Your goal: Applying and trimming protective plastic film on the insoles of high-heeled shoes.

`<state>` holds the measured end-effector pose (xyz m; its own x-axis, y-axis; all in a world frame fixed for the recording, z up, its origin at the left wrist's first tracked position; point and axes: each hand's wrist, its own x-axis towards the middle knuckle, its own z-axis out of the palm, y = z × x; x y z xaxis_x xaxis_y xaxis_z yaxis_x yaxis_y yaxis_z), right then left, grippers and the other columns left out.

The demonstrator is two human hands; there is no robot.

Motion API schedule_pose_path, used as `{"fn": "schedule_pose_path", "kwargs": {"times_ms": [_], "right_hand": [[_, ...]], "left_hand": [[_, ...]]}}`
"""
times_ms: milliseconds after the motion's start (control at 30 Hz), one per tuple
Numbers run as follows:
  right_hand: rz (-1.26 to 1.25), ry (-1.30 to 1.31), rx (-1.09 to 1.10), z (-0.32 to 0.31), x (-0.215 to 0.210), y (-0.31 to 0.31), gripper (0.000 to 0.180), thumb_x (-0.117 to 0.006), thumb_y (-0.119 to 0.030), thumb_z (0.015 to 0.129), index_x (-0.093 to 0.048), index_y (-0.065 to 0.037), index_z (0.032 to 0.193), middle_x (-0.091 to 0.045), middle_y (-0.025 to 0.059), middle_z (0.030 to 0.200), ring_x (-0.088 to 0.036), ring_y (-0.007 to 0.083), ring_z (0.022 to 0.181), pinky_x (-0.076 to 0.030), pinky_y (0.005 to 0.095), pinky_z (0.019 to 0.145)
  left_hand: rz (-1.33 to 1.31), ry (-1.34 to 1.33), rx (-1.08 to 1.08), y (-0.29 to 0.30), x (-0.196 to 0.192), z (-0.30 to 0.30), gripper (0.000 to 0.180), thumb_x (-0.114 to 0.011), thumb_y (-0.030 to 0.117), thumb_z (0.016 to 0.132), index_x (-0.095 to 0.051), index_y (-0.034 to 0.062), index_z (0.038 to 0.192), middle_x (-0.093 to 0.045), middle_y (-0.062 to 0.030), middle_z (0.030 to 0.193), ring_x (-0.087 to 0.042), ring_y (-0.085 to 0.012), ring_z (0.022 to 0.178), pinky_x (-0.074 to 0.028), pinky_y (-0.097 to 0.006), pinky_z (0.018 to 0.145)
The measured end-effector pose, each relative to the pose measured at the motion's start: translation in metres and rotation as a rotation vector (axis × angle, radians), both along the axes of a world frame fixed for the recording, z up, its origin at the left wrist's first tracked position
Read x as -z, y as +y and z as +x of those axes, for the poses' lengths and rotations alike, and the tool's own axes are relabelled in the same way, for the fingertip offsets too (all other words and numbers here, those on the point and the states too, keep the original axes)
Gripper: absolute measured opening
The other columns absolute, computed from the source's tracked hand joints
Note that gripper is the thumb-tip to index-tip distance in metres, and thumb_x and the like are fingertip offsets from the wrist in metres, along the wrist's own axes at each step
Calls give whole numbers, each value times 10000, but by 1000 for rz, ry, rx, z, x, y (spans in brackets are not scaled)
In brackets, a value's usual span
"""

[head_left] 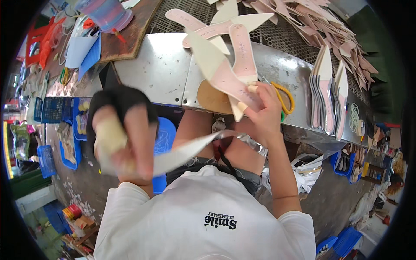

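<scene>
My left hand [134,134], blurred by motion, is raised at the left with black fabric around it and a pale yellow covering on a finger. Its fingers are closed on a long white strip [186,156] that stretches across my lap and ends in a shiny, clear part. My right hand [265,108], with pale fingertip covers, grips a pink and cream insole [225,76] over the table's front edge. Other pink and cream insoles [243,50] lie just beyond it. Beside my right hand are yellow-handled scissors [285,97], partly hidden.
A brown rounded piece [212,96] lies on the metal tabletop [160,65]. Stacked insoles [321,95] stand at the right, with a large pile of pieces [312,26] behind. A clear container [104,13] sits far left. Blue baskets [69,151] stand left, below table level.
</scene>
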<state>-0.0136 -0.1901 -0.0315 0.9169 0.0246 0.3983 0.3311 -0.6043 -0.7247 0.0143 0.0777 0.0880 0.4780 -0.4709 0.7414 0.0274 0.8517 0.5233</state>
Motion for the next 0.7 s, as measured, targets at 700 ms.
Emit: {"fn": "schedule_pose_path", "kwargs": {"times_ms": [700], "right_hand": [[-23,99,-150,8,-18,-23,292,-720,-99,698,-654,-31,974,-653,0,1000,-607,123,796,-480,268,681]], "left_hand": [[893,64,-284,-72,53,-18,112,-578,69,871,-637,-18,909,-662,-86,925,-605,-144,838,-483,-290,774]]}}
